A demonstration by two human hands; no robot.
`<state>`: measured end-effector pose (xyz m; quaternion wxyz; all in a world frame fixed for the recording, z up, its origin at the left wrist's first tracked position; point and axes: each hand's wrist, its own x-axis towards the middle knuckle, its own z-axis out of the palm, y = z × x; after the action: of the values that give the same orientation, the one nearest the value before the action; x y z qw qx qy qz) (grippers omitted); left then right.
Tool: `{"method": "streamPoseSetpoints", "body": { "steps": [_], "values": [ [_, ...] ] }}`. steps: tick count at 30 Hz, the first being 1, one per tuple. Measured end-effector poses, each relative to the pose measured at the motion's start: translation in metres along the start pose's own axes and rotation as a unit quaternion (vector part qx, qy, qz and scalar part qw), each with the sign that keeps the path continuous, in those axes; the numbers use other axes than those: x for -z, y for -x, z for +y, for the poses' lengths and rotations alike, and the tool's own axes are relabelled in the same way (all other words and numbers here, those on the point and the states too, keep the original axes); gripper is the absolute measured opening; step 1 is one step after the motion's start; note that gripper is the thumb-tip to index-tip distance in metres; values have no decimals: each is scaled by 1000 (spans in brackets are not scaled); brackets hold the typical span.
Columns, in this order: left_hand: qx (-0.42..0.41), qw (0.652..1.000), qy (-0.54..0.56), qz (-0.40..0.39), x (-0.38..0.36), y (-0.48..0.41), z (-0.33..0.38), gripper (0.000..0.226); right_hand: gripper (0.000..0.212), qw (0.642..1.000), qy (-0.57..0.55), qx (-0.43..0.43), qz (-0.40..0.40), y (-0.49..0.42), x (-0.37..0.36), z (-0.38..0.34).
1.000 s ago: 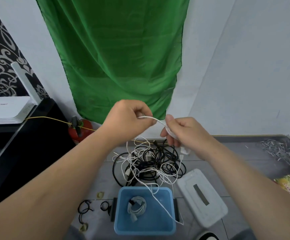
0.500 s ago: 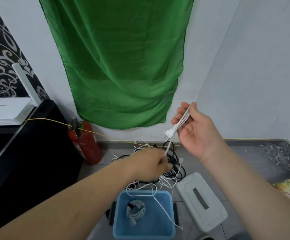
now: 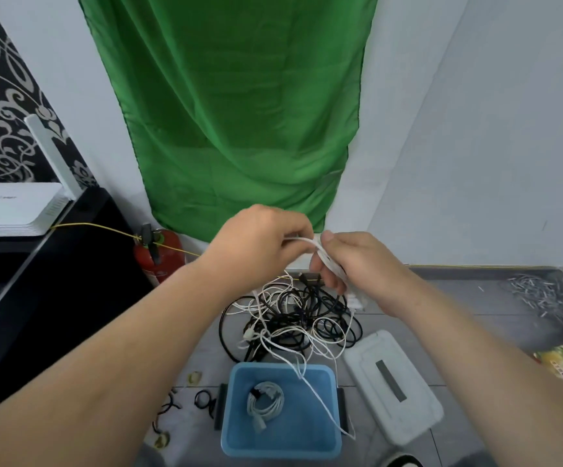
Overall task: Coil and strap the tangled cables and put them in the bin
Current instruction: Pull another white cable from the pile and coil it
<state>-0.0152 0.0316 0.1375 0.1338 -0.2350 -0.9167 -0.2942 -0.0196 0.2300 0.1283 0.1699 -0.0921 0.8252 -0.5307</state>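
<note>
A green cloth (image 3: 239, 112) hangs on a white wall above a grey tiled floor (image 3: 458, 305), where it meets a side wall at a corner. One tangled pile of black and white cables (image 3: 293, 315) lies on the floor near the foot of the back wall. Just in front of it stands one blue rectangular plastic bin (image 3: 283, 449), with one white plastic lid (image 3: 394, 389) flat on the floor beside its right wall.

Inside the bin, towards its left wall, lies one coiled pale grey cable (image 3: 266, 403). It is bound by a dark strap at its far end, its long axis runs far to near, and its plugs point at the near rim.

Both hands are raised above the pile, close together. The left hand (image 3: 259, 244) is curled, pinching a thin white cable (image 3: 317, 249). That stretch runs left to right into the right hand (image 3: 357, 264), whose fingers close around several gathered lengths lying diagonally across the palm. The loose tail drops through the pile, crosses the bin's far rim and leaves over its near right corner.

At least two black loop straps (image 3: 204, 399) lie by the bin's left wall.
</note>
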Motion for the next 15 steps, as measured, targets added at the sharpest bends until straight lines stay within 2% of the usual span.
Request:
{"method": "streamPoseSetpoints", "body": {
  "steps": [2, 4, 6, 8, 11, 12, 13, 15],
  "values": [
    [13, 999, 51, 1, 6, -1, -5, 8, 51, 996, -85, -9, -35, 0, -4, -4],
    [68, 989, 127, -25, 7, 0, -11, 5, 47, 973, -212, -22, -91, 3, -5, -10],
    [114, 977, 174, -41, 1, 5, -16, 9, 42, 933, -334, -31, -134, 7, -6, -17],
    [129, 974, 182, -41, -12, 10, -12, 16, 36, 879, -454, -36, -137, 7, -9, -24],
    [117, 981, 136, -80, -36, 15, 0, 19, 27, 777, -623, -45, -78, 2, -8, -28],
    [116, 981, 100, -116, -44, 17, 4, 15, 25, 758, -649, -40, -50, -1, -4, -27],
    [122, 977, 72, -160, -51, 19, 6, 6, 24, 754, -656, -34, -19, -3, 2, -25],
    [131, 959, 73, -239, -60, 26, 11, 10, 22, 774, -630, -32, 51, -8, 12, -18]
  ]
}}
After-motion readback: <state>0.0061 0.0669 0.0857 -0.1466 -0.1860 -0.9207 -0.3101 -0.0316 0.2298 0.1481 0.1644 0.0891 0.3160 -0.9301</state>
